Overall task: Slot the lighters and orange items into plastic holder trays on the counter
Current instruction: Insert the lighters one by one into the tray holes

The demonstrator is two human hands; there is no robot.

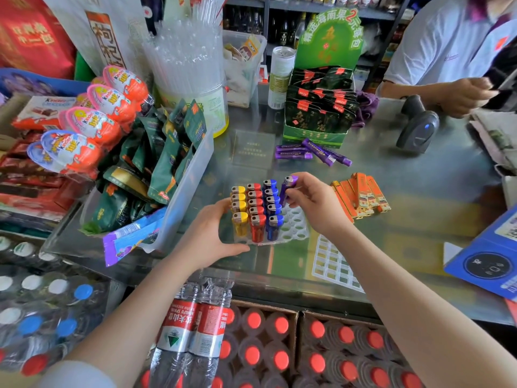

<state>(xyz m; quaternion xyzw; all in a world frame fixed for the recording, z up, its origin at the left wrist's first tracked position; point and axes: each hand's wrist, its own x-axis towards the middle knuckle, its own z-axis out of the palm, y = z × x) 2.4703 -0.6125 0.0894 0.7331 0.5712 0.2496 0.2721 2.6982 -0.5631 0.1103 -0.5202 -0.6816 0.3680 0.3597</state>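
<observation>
My left hand (pixel 215 233) grips the holder tray (pixel 293 229) edge so it won't slide on the table; right hand (pixel 313 204) pinches a purple lighter (pixel 288 187) over the tray's far-right empty slots.

The right hand (pixel 313 204) pinches a purple lighter (pixel 288 189) and holds it upright over the clear tray (pixel 296 228) on the worktop (pixel 405 177). Just left of that grip stand rows of blue lighters (pixel 272 208), red lighters (pixel 256 211) and yellow lighters (pixel 239 208). The left hand (pixel 212 233) holds the tray's left edge, and orange items (pixel 361 197) lie right of the grip.
</observation>
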